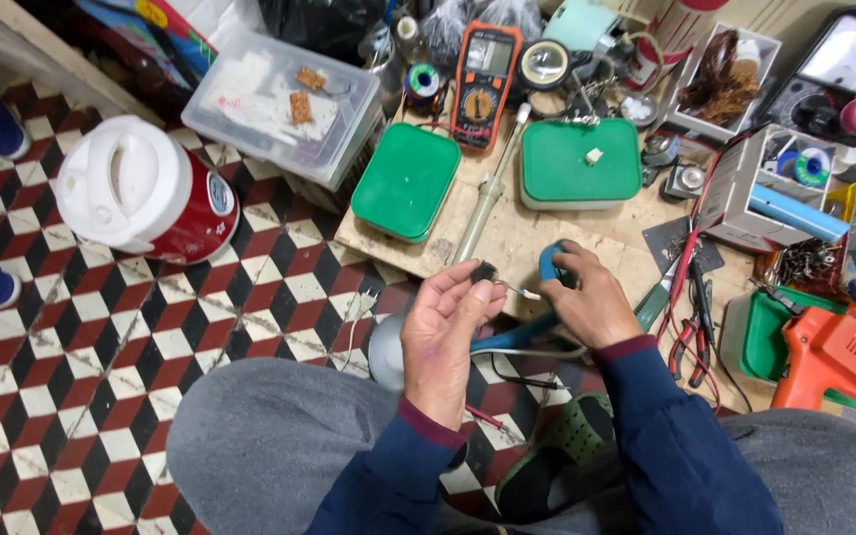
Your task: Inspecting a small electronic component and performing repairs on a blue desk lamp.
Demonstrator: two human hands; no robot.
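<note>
Above the counter (507, 243) edge, left hand (443, 332) pinches a small dark component (484, 269) while right hand (587, 297) grips a blue-handled tool (550, 263), tip at its lead.
Judged: hold the part steady between fingertips and bring the tip in slowly, wrists braced on the knees. Green boxes (406, 181) sit well behind, pliers (691, 332) and orange drill (829, 357) crowd the right; open tiled floor (101, 337) lies left, rice cooker (146, 188) apart.
</note>
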